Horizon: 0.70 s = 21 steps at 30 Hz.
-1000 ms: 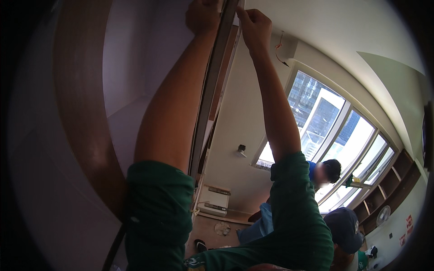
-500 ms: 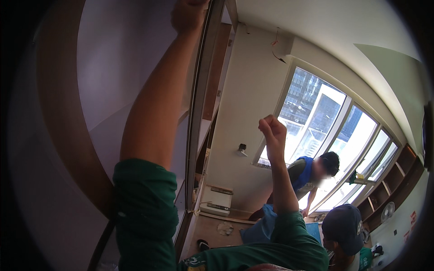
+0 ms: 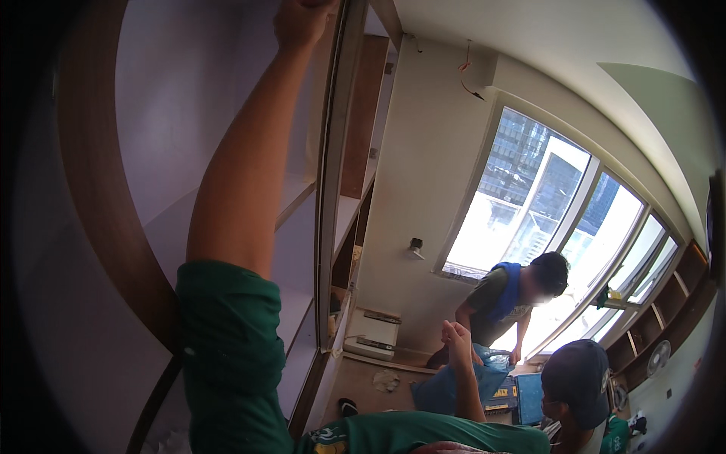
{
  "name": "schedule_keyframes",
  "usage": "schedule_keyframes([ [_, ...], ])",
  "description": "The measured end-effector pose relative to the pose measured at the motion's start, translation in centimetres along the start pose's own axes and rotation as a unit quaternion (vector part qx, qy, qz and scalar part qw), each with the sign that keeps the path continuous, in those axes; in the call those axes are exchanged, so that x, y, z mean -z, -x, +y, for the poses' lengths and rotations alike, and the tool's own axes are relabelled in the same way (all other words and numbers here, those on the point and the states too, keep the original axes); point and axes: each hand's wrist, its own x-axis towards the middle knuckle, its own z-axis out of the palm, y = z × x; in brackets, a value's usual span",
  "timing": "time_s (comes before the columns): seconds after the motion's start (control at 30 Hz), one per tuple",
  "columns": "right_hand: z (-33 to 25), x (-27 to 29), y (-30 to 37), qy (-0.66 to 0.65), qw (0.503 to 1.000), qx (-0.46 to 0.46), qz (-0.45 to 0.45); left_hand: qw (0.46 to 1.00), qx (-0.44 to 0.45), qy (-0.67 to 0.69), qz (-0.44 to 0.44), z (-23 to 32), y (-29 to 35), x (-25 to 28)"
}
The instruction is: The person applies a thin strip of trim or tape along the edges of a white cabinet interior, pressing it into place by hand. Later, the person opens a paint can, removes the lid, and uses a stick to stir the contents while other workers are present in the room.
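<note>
Reaching beside a long, straight grey-brown upright (image 3: 333, 151), the left hand (image 3: 301, 24) hides its grip; the right hand (image 3: 457, 343) curls loosely, contents unclear.

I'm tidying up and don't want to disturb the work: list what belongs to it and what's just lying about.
Likely part of the job:
Upright cabinet post, next to the left hand
Cabinet shelf, just left of the post

Seemingly apart from it:
Dark shoe on the floor
Round fan, far right
Hanging wire
</note>
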Motion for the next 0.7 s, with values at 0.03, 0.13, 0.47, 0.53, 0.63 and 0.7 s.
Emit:
schedule_keyframes([
  [0.03, 1.1, 0.7, 0.4, -0.017, 1.000, -0.004, 0.010, 1.000, 0.020, 0.009, -0.001, 0.5, 0.3, 0.0],
  [0.13, 3.2, 2.0, 1.0, -0.060, 0.998, -0.020, 0.030, 0.995, 0.064, 0.051, -0.058, 1.5, 0.8, 0.4],
  [0.47, 4.2, 1.5, 1.0, -0.072, 0.995, -0.050, 0.038, 0.996, 0.025, -0.036, -0.082, 1.3, 0.9, 1.7],
  [0.53, 4.4, 1.4, 0.9, -0.073, 0.995, -0.051, 0.036, 0.996, 0.010, -0.051, -0.077, 0.9, 0.7, 1.7],
  [0.63, 5.2, 1.8, 0.5, -0.071, 0.996, -0.051, 0.022, 0.996, -0.010, -0.072, -0.049, 0.5, 0.7, 1.5],
  [0.7, 5.9, 2.3, 0.3, -0.061, 0.997, -0.044, 0.007, 0.985, -0.050, -0.161, -0.037, 0.3, 0.9, 1.9],
])
